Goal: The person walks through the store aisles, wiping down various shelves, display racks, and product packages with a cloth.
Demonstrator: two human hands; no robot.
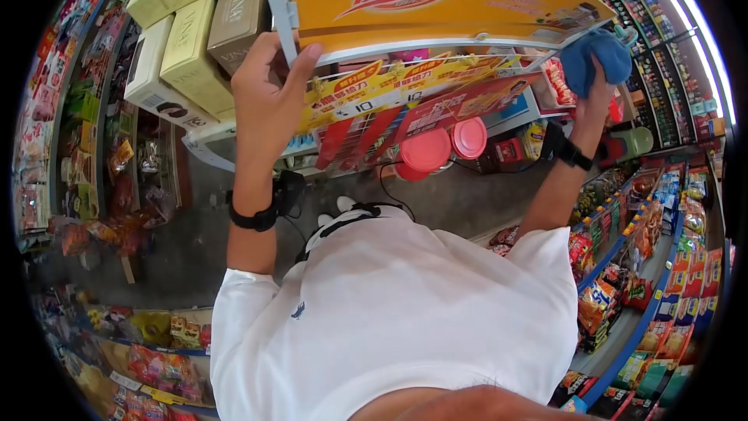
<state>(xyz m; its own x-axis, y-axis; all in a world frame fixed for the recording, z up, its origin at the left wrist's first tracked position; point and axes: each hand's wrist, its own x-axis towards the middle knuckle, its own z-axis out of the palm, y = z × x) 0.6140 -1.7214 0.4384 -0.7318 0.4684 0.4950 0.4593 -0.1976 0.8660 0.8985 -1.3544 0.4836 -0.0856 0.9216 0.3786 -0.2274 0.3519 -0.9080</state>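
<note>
My left hand (271,90) grips the left edge of the display rack's frame, its thumb at the lower corner of the orange header board (389,0). Over on the right, my right hand (596,78) holds a blue cloth (592,62) against the right end of that board. Yellow promotional strips (405,82) and a red sign (460,109) run along the rack beneath the board. Cream and brown boxes (191,51) stand beside my left hand. Two pink round lids (425,150) show below the red sign.
Shelves of packaged snacks (608,288) curve along the right side. More shelves with bagged goods (86,132) line the left. Grey floor (195,226) shows beneath the rack, and dark cables (386,191) hang near my waist.
</note>
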